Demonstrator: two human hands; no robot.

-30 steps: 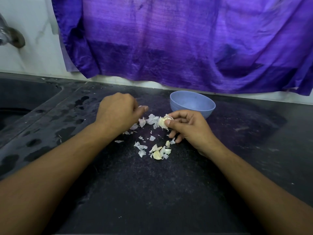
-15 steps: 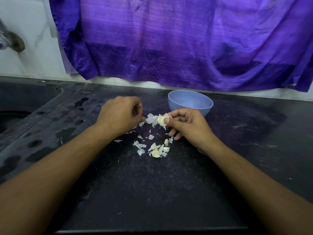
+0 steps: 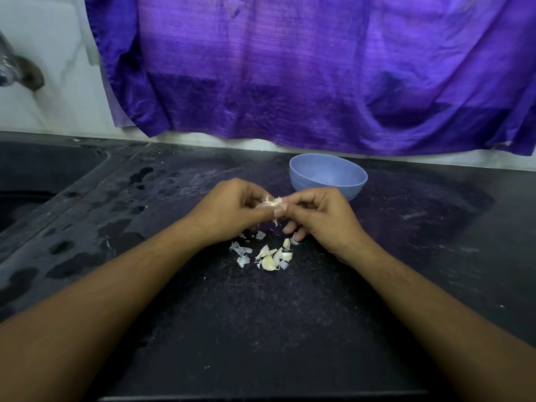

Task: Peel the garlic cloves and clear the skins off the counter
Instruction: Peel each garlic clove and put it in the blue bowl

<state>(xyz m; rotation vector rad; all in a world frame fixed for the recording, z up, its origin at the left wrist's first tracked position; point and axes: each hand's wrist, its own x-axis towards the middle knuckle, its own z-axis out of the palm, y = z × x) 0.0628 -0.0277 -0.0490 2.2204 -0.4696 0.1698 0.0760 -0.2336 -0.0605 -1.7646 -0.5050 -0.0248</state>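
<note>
My left hand (image 3: 232,210) and my right hand (image 3: 322,219) meet above the black counter (image 3: 261,329), and both pinch one garlic clove (image 3: 271,203) whose papery skin sticks out between the fingertips. Below the hands lies a small heap of garlic cloves (image 3: 268,261) mixed with white skins (image 3: 242,253). More skin scraps lie partly hidden under the hands. A light blue bowl (image 3: 327,177) stands just behind my right hand; I cannot see anything inside it.
A sink (image 3: 34,181) drops away at the left, with a tap (image 3: 17,74) on the white wall above it. Water drops (image 3: 116,227) wet the counter's left side. A purple cloth (image 3: 319,71) hangs along the back wall.
My left hand has moved right and joined my right hand on the clove. The clove has been lifted slightly off the counter.
</note>
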